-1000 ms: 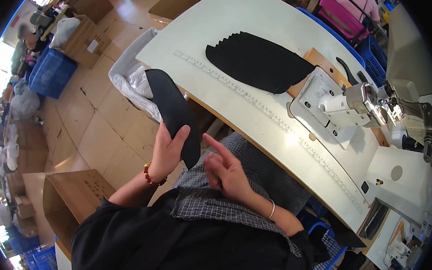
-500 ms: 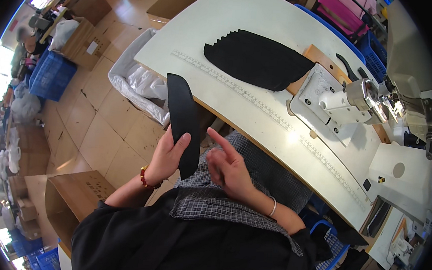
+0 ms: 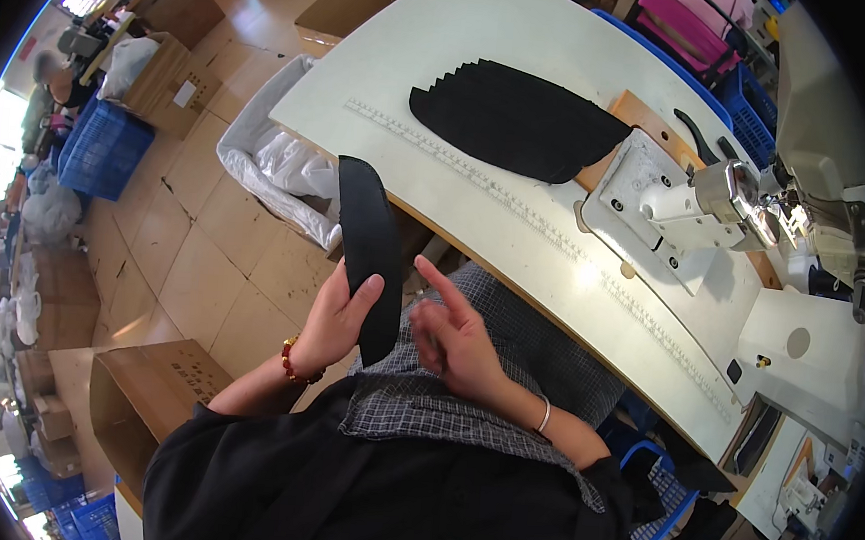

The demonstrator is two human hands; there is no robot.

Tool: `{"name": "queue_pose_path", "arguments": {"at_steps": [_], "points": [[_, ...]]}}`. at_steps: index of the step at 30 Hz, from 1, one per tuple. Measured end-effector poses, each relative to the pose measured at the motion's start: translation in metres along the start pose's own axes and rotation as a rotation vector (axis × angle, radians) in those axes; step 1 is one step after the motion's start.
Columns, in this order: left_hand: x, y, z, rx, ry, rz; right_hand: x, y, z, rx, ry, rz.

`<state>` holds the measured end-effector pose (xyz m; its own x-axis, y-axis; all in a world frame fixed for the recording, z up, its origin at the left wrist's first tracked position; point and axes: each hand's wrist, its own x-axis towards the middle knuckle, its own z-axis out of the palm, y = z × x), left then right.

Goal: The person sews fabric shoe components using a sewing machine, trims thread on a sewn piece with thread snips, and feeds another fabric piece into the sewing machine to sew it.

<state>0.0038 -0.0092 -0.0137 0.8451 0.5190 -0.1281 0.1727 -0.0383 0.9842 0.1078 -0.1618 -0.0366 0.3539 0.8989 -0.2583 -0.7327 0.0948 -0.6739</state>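
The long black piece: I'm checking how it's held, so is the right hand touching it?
Apart. The head view shows the left hand gripping the long black piece, while the right hand sits beside it with a visible gap.

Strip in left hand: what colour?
Plain black, no pattern: the strip held by the left hand. Head view.

Long black cloth strip point(image 3: 369, 251): matt, soft. Stack of black cut cloth pieces point(image 3: 518, 121): matt. Cream table top point(image 3: 478, 188): smooth, faintly glossy. White sewing machine point(image 3: 718, 205): glossy painted metal. Brown cardboard box point(image 3: 143, 395): matt paper board.
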Motion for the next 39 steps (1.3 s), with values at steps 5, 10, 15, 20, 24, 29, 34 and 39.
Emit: {"name": "queue_pose_path", "arguments": {"at_steps": [5,10,15,20,24,29,34,39], "points": [[0.001,-0.003,0.001,0.014,0.027,0.053,0.006,0.002,-0.002,0.021,0.1,0.062],[0.001,-0.001,0.004,-0.04,0.076,0.011,-0.002,0.001,0.005,-0.014,-0.139,0.033],[0.001,-0.003,0.005,-0.045,0.124,0.063,-0.001,0.002,0.004,-0.015,-0.023,0.032],[0.0,-0.002,0.007,-0.052,0.123,0.066,0.002,0.007,0.002,-0.062,-0.004,-0.015],[0.0,-0.002,0.006,-0.059,0.125,0.056,0.001,0.007,0.003,-0.057,-0.031,0.005],[0.001,-0.005,0.008,-0.031,0.149,0.097,0.002,0.005,0.003,0.041,0.128,0.038],[0.001,-0.007,0.011,-0.079,0.156,0.065,0.002,0.011,0.004,-0.147,-0.035,-0.041],[0.0,-0.008,0.016,-0.077,0.186,0.108,0.004,0.008,-0.001,-0.084,0.097,-0.03]]}}
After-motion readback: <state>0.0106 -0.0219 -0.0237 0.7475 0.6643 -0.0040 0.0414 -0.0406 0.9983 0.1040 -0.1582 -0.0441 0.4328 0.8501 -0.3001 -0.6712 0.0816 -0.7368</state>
